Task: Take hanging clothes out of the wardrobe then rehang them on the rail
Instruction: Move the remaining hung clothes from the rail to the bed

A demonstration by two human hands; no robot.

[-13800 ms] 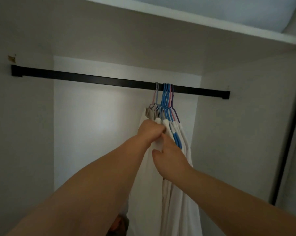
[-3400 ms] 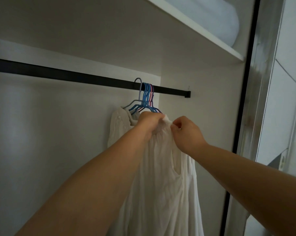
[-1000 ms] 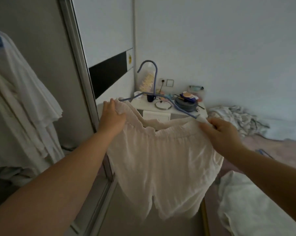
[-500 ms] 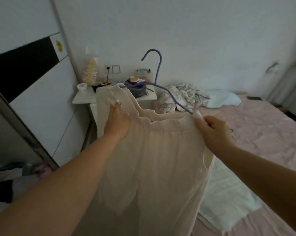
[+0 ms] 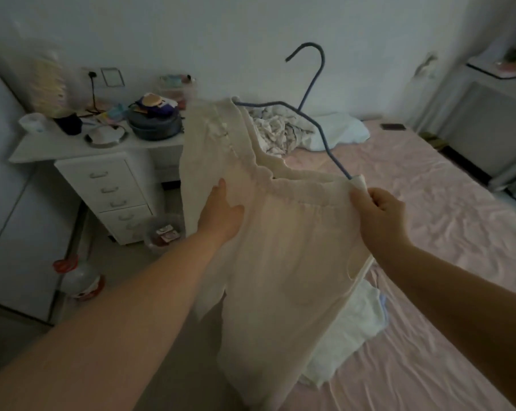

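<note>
A plain cream garment (image 5: 280, 247) is seen on a blue hanger (image 5: 313, 81). The bed sheet (image 5: 428, 203) is pale pink, the drawer unit (image 5: 114, 188) white, the pot (image 5: 156, 126) dark blue.

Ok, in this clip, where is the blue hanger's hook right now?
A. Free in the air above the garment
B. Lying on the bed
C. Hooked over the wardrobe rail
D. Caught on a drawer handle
A: the blue hanger has its hook up against the bare wall, touching nothing, while the left hand and right hand hold the cream garment over the bed's edge.
</note>
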